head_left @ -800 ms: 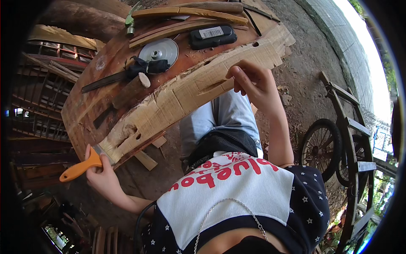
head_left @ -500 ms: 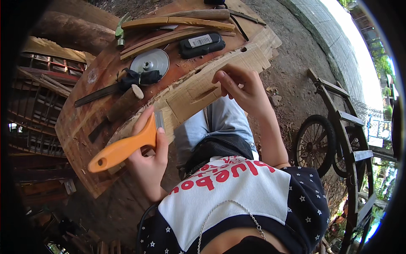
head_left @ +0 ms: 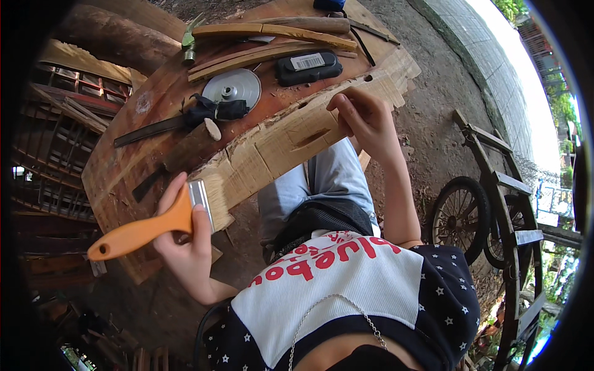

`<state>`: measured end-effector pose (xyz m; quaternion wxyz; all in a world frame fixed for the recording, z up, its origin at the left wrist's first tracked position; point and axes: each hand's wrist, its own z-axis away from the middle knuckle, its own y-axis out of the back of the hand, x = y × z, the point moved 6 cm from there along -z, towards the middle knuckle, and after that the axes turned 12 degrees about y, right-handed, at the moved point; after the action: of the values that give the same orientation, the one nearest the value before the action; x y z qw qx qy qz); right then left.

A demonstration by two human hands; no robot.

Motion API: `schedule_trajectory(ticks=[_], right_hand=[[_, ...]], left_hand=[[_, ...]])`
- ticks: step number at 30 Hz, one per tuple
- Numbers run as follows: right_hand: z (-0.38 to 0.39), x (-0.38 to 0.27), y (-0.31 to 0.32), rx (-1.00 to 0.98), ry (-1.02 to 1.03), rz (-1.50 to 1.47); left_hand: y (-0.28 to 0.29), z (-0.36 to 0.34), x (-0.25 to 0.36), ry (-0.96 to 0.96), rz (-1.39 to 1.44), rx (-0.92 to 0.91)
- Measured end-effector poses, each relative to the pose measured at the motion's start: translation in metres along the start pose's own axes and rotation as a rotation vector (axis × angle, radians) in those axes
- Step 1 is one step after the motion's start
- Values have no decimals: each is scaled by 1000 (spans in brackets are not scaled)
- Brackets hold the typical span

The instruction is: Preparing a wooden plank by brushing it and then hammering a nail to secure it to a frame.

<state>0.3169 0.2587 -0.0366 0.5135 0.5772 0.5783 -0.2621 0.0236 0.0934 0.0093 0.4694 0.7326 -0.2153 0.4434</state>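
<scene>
My left hand [head_left: 186,242] is wrapped around a flat paintbrush [head_left: 139,237] with an orange handle and a metal band. Its pale bristles lie on the near left end of a long wooden board [head_left: 250,159]. Slots and holes are cut into this board, and its far edge is rough. Over the right part of the board is my right hand [head_left: 366,120], fingers curled in and thumb close to them. No object shows in that hand; whether its fingertips touch the wood I cannot tell.
Beyond the board, the wooden table [head_left: 133,123] bears a grinding disc [head_left: 247,86], a black case [head_left: 308,67], a hammer [head_left: 189,46], a wooden-handled tool [head_left: 192,145], a dark blade wrapped in black cloth [head_left: 151,130] and curved wood strips [head_left: 278,31]. A wheeled cart [head_left: 461,216] stands right.
My left hand has drawn the paintbrush leftward and slightly nearer, to the board's left end. The right hand keeps its curled pose over the board. The whole table appears shifted slightly right.
</scene>
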Motion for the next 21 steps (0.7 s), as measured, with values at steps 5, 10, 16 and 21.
schedule_trajectory(ticks=[5,10,16,21], right_hand=[[0,9,5,74,7,50],[-3,12,2,59,21,105],[-1,8,-1,64,58,182],[-1,5,-1,61,105,253]], left_hand=[[18,-13,-17,178,-29,-26],[120,8,-53,359,-655,298],[200,-27,-141,516,-608,186],[239,-64,-213,696,-288,-13]])
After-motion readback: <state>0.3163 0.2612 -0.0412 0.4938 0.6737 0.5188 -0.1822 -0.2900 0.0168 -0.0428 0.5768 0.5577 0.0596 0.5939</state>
